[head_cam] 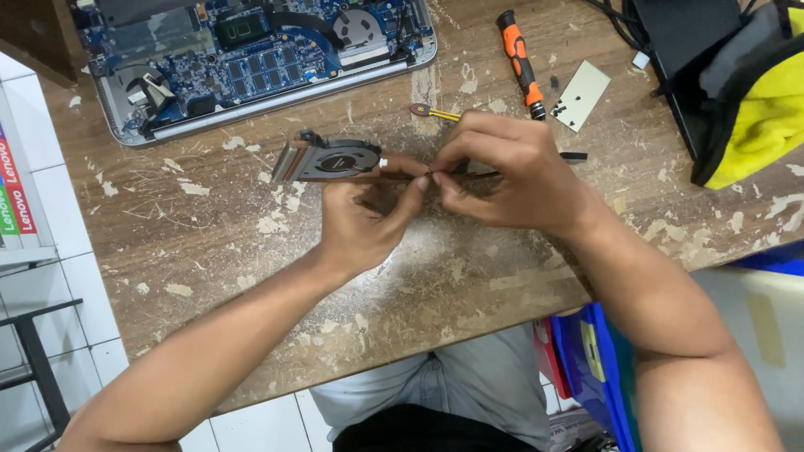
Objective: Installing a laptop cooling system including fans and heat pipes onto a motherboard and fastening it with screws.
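Your left hand [360, 219] grips cooling fan [328, 159]; right hand [509, 172] pinches its heat pipe [400, 175]. Mid-handling step, likely; next move needs steady, gentle grip.

Two hands, left [362, 219] and right [511, 172], meet on one fan [328, 159] with its pipe. One opened laptop [251, 59] lies far left, one orange screwdriver [521, 63] far right, one small card [580, 95] with a few screws beside it, one yellow cloth [766, 109] at the right edge
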